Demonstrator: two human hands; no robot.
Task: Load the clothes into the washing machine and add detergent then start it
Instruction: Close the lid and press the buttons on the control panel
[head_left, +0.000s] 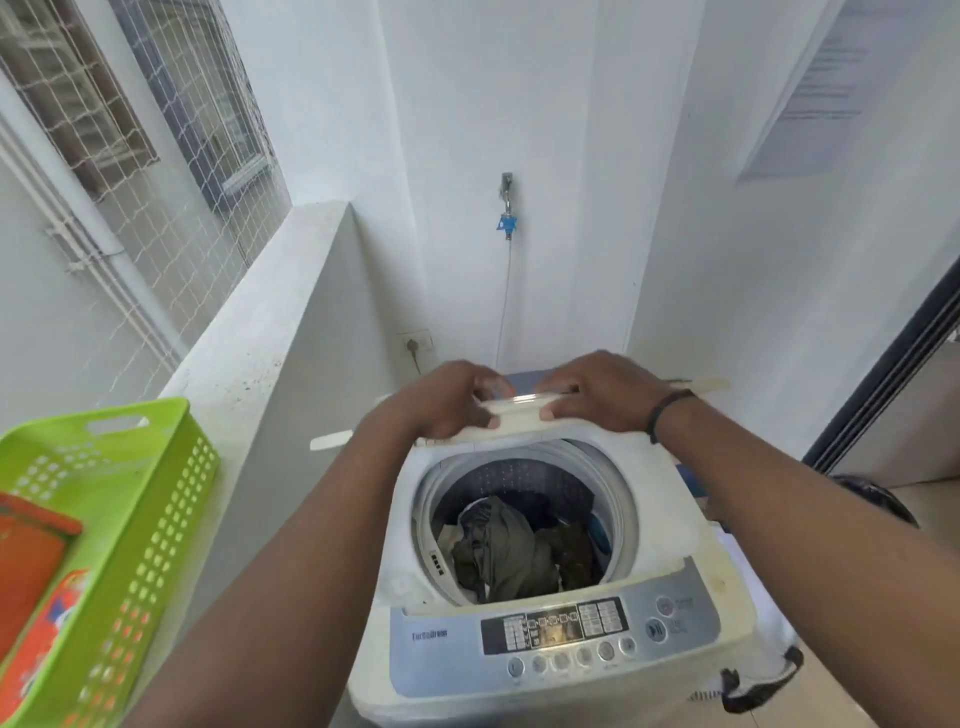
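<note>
Top-loading washing machine (550, 654) stands in a white corner, its mouth open. Clothes (511, 551) lie in the drum: dark olive and brown pieces, bunched together, with a bit of blue at the right side.

Both hands are on the lid (514, 423), which is folded and raised at the back of the opening. Left hand (447, 400) grips the lid's front edge from the left, fingers curled over the top and thumb underneath. Right hand (597, 392) grips the same edge just beside it, fingers wrapped over the clear strip, thumb below. A dark band (667, 410) sits on the right wrist.

Control panel (566, 631) faces the front of the machine, with a row of round buttons beneath a dark display.

To the left, a green basket (156, 499) rests on the white ledge (270, 332). An orange detergent pack (36, 587) lies inside it, well apart from the machine.

On the back wall, a tap (506, 200) with a blue fitting; a thin hose drops from it behind the machine. A wall socket (415, 343) sits low to the left of the hose.
</note>
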